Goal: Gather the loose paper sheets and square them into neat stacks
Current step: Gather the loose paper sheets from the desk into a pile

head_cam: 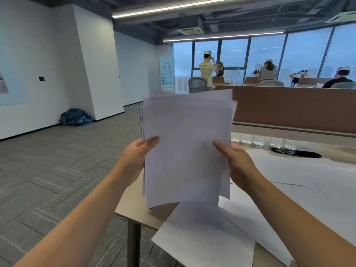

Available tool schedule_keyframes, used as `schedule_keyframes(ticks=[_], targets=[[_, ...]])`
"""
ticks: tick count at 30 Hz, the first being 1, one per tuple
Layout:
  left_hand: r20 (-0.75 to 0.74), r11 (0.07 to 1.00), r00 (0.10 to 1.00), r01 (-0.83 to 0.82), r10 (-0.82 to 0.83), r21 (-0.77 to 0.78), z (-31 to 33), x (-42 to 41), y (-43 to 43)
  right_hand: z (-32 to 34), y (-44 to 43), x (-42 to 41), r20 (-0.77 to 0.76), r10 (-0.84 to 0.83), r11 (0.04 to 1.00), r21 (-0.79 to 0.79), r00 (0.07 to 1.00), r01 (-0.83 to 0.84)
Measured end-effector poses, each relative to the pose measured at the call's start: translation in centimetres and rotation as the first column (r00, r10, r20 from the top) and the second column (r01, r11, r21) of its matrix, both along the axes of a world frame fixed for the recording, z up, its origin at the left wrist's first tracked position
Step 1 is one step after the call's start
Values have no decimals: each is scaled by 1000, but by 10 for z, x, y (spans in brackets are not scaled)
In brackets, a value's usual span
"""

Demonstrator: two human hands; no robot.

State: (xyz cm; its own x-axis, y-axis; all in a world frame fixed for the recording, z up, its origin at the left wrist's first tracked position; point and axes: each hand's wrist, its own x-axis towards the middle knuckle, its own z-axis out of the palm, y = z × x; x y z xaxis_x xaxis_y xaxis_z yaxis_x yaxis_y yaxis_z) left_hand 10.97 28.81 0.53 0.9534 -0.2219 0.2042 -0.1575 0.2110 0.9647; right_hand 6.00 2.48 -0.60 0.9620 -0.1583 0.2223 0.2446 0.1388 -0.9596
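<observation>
My left hand (pixel 137 157) and right hand (pixel 238 164) clamp the uneven sheaf of white paper sheets (pixel 186 149) upright, long axis vertical, above the beige table (pixel 134 207).

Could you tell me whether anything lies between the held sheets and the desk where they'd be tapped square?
Yes: a loose sheet lies on the desk directly under the stack held by the left hand and right hand.

Single head-worn view, facing forward over the desk (pixel 146 214), close behind raised forearms
</observation>
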Motion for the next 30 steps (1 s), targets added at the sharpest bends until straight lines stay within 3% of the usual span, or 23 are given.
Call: schedule_keyframes(ticks=[9, 14, 19, 24, 30], targets=[[43, 997, 998, -38, 41, -73, 1, -6, -17, -7, 15, 3, -56, 54, 997, -55, 997, -57], [49, 994, 995, -84, 87, -70, 0, -5, -8, -7, 7, 4, -29, -37, 977, -212, 999, 30], [131, 993, 984, -119, 119, -8, 11, -3, -10, 0, 9, 6, 14, -33, 992, -125, 999, 35], [110, 993, 987, -117, 115, 10, 11, -2, -12, -1, 14, 5, 32, -21, 991, -128, 999, 25], [-1, 999, 1000, -27, 27, -18, -19, -6, -16, -27, 15, 4, -109, 10, 996, -84, 994, -19]])
